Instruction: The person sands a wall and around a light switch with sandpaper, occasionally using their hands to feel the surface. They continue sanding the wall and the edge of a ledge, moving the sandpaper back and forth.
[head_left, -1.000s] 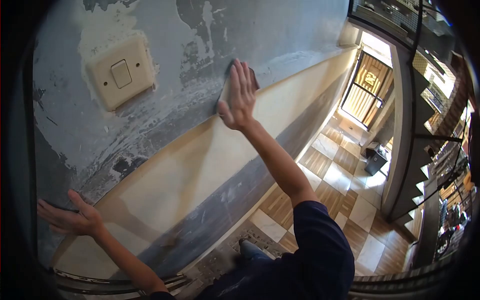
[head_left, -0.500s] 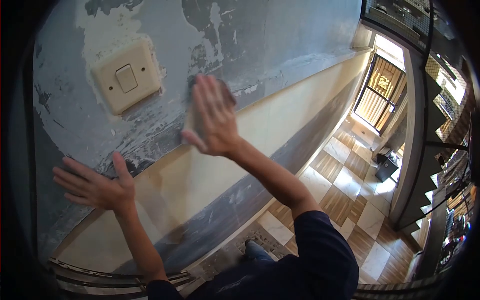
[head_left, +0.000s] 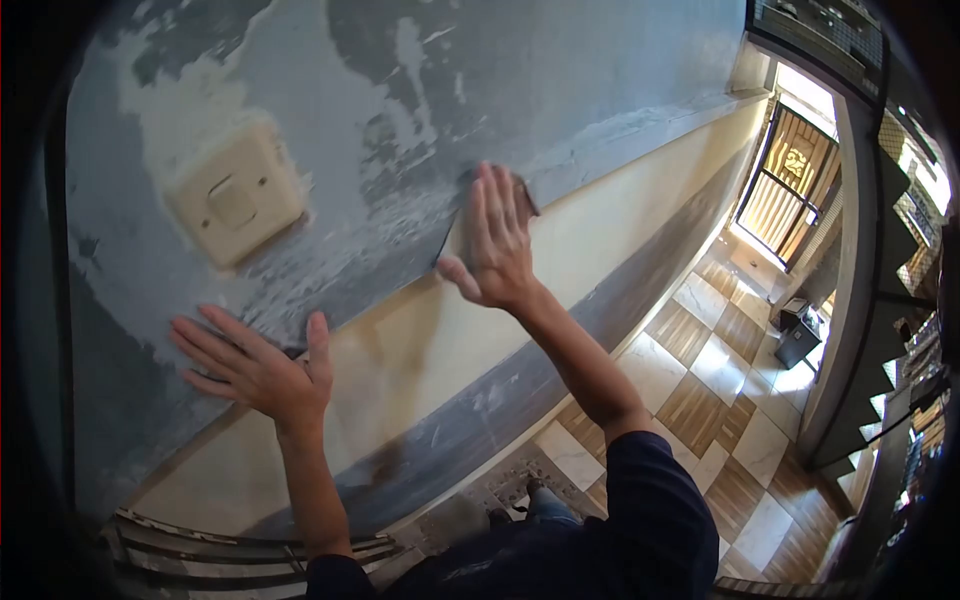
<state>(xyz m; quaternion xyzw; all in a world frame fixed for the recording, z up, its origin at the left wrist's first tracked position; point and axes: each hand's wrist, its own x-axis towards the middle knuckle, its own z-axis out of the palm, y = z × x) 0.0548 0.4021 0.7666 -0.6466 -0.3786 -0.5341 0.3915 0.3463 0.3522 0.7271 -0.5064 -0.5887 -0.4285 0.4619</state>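
My right hand (head_left: pixel 497 240) lies flat over a sheet of sandpaper (head_left: pixel 455 240), pressing it against the scuffed grey wall (head_left: pixel 400 230) near the lower edge of the grey surface. The sheet's edges show on both sides of the fingers; most of it is hidden under the palm. To the left, my left hand (head_left: pixel 262 372) rests against the wall with its fingers spread and nothing held. Above it sits a cream light switch (head_left: pixel 235 200), surrounded by pale, patchy filler and worn paint.
Below the grey surface runs a cream band (head_left: pixel 400 350) with a darker strip under it. A checkered tile floor (head_left: pixel 690 320) leads to a metal gate (head_left: pixel 780 180). A dark box (head_left: pixel 797 340) stands near the gate. Dark zigzag stair edging (head_left: pixel 880 300) is at the right.
Both hands have shifted rightward along the wall, the right one taking the sandpaper with it. The light switch sits lower and slightly farther left in view, so my head has moved too.
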